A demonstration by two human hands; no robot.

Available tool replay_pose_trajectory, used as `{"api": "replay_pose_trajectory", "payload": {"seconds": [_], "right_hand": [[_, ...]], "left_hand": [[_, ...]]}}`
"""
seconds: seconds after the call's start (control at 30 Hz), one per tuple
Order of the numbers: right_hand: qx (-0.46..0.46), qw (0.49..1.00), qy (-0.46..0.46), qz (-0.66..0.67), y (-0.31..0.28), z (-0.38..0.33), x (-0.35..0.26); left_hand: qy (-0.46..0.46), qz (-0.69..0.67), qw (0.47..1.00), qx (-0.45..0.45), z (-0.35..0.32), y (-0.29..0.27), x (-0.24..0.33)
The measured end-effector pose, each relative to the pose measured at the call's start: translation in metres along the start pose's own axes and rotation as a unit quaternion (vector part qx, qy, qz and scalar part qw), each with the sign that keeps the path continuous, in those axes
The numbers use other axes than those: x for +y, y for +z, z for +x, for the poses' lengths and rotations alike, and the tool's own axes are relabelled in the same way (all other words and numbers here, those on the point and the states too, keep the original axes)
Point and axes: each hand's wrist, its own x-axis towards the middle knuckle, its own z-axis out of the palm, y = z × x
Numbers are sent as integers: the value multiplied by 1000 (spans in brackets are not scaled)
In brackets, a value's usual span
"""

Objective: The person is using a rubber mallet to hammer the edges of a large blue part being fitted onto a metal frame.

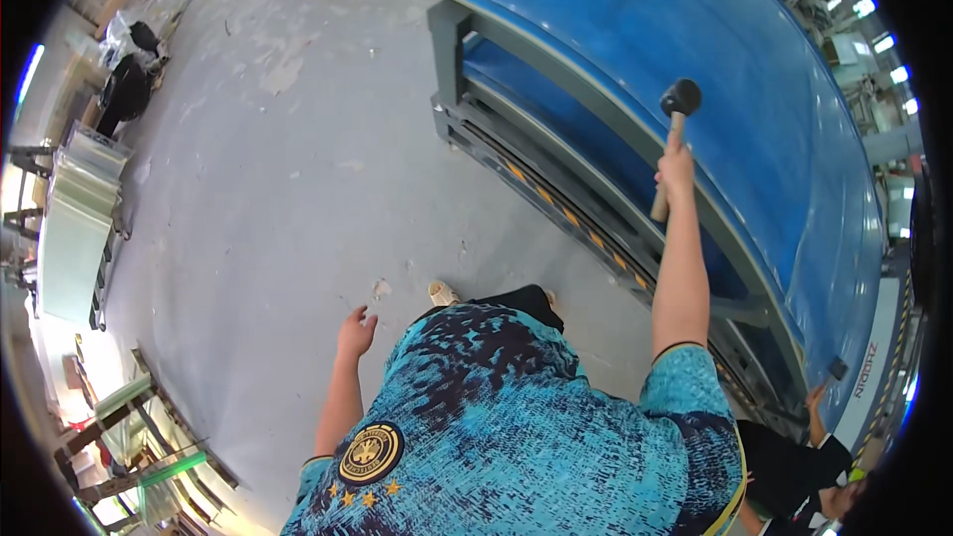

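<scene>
My right hand [676, 171] is closed round the pale wooden handle of a rubber mallet [681, 97]. The mallet's black head points away from me, over the near edge of a large blue sheet-covered surface [615, 30]. Whether the head touches the blue surface I cannot tell. That surface lies on a grey metal frame [449, 55], with a second blue layer below it. At my left side hangs my left hand [355, 332], holding nothing, its fingers loosely bent and the thumb apart, above the grey floor.
At the lower right a person in black [794, 467] stands by the same frame, one hand [816, 400] raised near a dark mallet head [838, 368]. Racks of stacked glass sheets [74, 238] line the left. A yellow-and-black striped rail [566, 213] runs low along the frame.
</scene>
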Motion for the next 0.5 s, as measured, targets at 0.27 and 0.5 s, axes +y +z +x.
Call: {"api": "replay_pose_trajectory", "payload": {"seconds": [0.27, 0.5], "right_hand": [[-146, 982, 90, 84, 256, 29, -160], [-70, 969, 111, 210, 447, 36, -223]], "left_hand": [[-104, -61, 993, 2, 122, -78, -85], [-61, -157, 985, -46, 348, -112, -53]]}}
